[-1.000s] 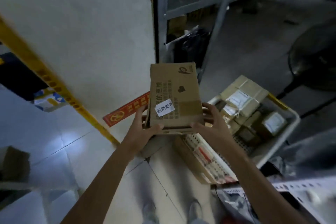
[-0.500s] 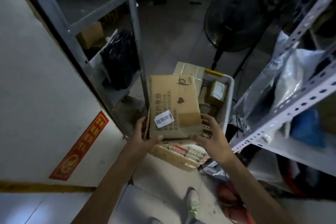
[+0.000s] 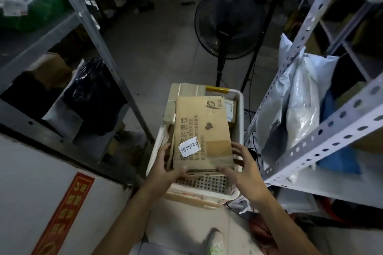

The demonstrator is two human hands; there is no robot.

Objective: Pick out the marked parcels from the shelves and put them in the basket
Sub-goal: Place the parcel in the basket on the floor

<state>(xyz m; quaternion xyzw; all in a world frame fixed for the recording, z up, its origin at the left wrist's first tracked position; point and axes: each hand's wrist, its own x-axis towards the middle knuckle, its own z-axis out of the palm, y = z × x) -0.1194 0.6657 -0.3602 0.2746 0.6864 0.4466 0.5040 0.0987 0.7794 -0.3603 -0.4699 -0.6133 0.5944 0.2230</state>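
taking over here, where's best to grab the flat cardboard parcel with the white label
Grip the near short end at both corners, coming from the near side, where the left hand and right hand hold it. The cardboard parcel is long and flat, and its far end lies over the basket.

My box point(image 3: 203, 130) is brown with dark print and a white label point(image 3: 189, 146), my basket point(image 3: 240, 109) white and perforated with a yellow handle point(image 3: 217, 89), the fan point(image 3: 230, 20) black, the sign point(image 3: 64, 213) red.

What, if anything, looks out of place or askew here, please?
The white sticker on the cardboard parcel sits tilted, not square with its edges. The basket below looks full, one box rising over its far rim.
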